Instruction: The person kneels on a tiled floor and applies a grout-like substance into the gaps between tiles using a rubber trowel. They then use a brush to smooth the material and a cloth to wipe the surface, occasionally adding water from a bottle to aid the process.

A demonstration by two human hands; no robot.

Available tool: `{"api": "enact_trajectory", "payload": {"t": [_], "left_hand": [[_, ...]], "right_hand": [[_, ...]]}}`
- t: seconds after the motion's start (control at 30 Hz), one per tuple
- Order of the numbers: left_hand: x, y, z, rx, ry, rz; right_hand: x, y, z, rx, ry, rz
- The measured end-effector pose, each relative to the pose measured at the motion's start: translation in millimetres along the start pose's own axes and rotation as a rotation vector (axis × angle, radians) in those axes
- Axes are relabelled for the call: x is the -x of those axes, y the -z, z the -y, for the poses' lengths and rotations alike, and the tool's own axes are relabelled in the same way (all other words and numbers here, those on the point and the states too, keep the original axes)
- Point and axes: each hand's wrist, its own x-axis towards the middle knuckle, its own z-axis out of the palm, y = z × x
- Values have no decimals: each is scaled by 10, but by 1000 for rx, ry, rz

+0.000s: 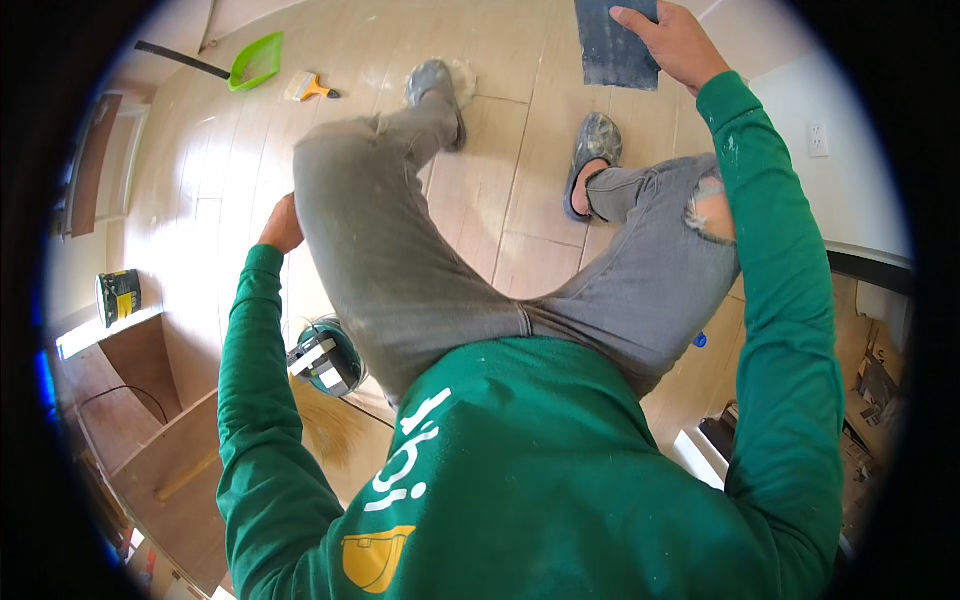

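My right hand (pixel 680 42) is raised at the top right, with its thumb laid over a dark grey sheet of sandpaper (pixel 617 50). The sheet is flat and roughly rectangular, with pale dust on it, and its upper end runs out of view. Close to the pale wall, it is held out beyond my right foot. My left hand (pixel 283 225) rests against the outer side of my left knee. Its fingers are hidden behind the grey trouser leg, so their pose does not show.
A green dustpan (pixel 256 62) and a wide brush (pixel 311 87) lie on the tiled floor at the far left. A dark tub (pixel 119 297) stands left. Beside my left thigh are a black-and-green device (pixel 328 362) and broom bristles (pixel 328 425). A wooden cabinet (pixel 165 470) fills the lower left.
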Motion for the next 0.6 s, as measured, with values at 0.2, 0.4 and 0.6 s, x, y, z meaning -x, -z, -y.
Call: {"api": "enact_trajectory", "payload": {"t": [0.2, 0.4, 0.6], "left_hand": [[-218, 1044, -564, -141, -97, -104], [-605, 1386, -1531, 36, -198, -163], [-729, 1014, -2131, -13, -352, 139]], "right_hand": [[-15, 23, -73, 37, -39, -3], [182, -22, -251, -58, -34, 67], [190, 102, -50, 29, 41, -57]]}}
